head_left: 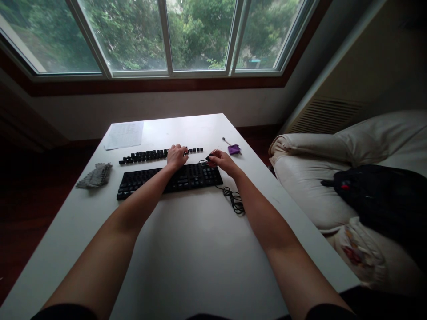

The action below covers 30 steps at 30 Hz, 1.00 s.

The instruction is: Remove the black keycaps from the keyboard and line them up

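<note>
A black keyboard (140,182) lies across the white table (187,249). Behind it runs a row of loose black keycaps (143,156). My left hand (176,156) rests with curled fingers on the right part of that row, touching the keycaps. My right hand (222,160) hovers over the keyboard's far right corner and pinches a small black object, likely a keycap (209,157), between thumb and fingers. The keyboard's black cable (233,199) coils on the table beside my right forearm.
A grey knitted cloth (95,176) lies left of the keyboard. A printed sheet of paper (124,134) sits at the far left corner. A small purple tool (233,149) lies far right. A white sofa (320,186) with a black bag (383,195) stands right of the table.
</note>
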Motion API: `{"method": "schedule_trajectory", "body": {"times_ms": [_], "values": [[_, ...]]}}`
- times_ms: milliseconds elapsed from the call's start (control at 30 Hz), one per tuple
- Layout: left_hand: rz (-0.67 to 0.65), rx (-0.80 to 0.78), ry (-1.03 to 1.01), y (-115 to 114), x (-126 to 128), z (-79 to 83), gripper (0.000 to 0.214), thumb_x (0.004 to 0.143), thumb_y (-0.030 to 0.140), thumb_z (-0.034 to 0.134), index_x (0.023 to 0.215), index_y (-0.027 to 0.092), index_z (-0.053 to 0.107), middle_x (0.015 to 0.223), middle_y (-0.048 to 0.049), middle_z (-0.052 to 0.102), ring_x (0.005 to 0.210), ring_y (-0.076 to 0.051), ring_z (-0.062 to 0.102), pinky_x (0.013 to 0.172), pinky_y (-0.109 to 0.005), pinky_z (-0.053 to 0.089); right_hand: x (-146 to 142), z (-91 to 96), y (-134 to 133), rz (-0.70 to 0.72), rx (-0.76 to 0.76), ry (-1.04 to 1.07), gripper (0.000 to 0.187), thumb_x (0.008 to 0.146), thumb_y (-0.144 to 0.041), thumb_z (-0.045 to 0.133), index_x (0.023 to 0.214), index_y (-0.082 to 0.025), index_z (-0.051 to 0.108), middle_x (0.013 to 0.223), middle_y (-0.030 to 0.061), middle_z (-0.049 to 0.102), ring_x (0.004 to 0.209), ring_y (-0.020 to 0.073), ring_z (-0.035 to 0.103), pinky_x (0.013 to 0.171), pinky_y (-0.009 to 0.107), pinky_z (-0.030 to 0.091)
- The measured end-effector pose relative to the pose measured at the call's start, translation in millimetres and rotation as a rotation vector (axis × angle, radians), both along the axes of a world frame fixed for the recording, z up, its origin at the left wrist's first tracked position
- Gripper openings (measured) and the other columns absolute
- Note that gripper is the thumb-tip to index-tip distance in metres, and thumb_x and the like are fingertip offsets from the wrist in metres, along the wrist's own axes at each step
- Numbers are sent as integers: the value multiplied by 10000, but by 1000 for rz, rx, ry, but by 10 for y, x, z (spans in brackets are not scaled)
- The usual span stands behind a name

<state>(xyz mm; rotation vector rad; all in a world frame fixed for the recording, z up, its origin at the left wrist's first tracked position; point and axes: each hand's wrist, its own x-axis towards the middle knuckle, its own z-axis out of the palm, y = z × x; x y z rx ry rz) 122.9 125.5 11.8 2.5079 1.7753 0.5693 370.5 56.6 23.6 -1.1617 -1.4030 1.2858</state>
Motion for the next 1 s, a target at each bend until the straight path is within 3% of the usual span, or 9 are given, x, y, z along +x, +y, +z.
{"method": "schedule_trajectory", "body": {"times_ms": [100, 233, 367, 500, 667, 900, 1000], "values": [[-29, 24, -47, -185, 24, 0, 206, 926, 321, 580, 1065, 254, 716, 1129, -104, 616, 1119, -300, 518, 970, -444, 433, 41, 26, 30, -17, 24, -5, 196, 836, -305, 672, 943, -197, 549, 874, 49, 717, 745, 162, 685, 603, 252, 533], [-144, 18, -81, -595, 45, -34, 195, 935, 342, 583, 1044, 253, 717, 1118, -91, 617, 1102, -290, 530, 962, -445, 445, 90, 43, 63, 16, 120, -75, 198, 825, -308, 654, 956, -199, 551, 887, 43, 704, 765, 179, 682, 616, 276, 530], [-343, 46, -90, -1041, 68, -62, 276, 926, 374, 614, 1168, 258, 680, 1163, -80, 620, 1117, -278, 530, 997, -453, 442, 101, 70, 43, 28, 261, -317, 159, 826, -311, 662, 927, -196, 618, 797, 24, 684, 727, 181, 637, 660, 305, 506], [-467, 45, -25, -1307, 99, -51, 478, 906, 430, 654, 1343, 251, 584, 1316, -103, 581, 1204, -297, 504, 1008, -456, 439, 59, 122, -17, 11, 399, -571, 131, 845, -303, 648, 927, -204, 673, 769, 7, 665, 713, 167, 589, 690, 300, 462], [-456, 71, 51, -1402, 114, -67, 550, 932, 372, 620, 1456, 276, 487, 1381, -109, 545, 1246, -299, 484, 1012, -452, 427, -6, 160, 11, 35, 419, -624, 149, 864, -307, 630, 964, -207, 676, 762, 0, 658, 717, 164, 598, 683, 282, 444], [-460, 95, 95, -1379, 112, -137, 533, 935, 376, 606, 1451, 282, 514, 1387, -120, 525, 1236, -310, 477, 1006, -462, 420, -47, 160, 121, 229, 357, -610, 168, 858, -335, 640, 946, -200, 686, 720, -3, 662, 672, 159, 598, 650, 273, 446], [-469, 94, 95, -1362, 99, -144, 530, 939, 385, 599, 1453, 286, 514, 1392, -119, 519, 1234, -308, 472, 1006, -461, 419, -37, 130, 76, 234, 359, -587, 179, 864, -350, 632, 952, -201, 680, 735, 2, 682, 665, 163, 611, 641, 276, 455]]}}
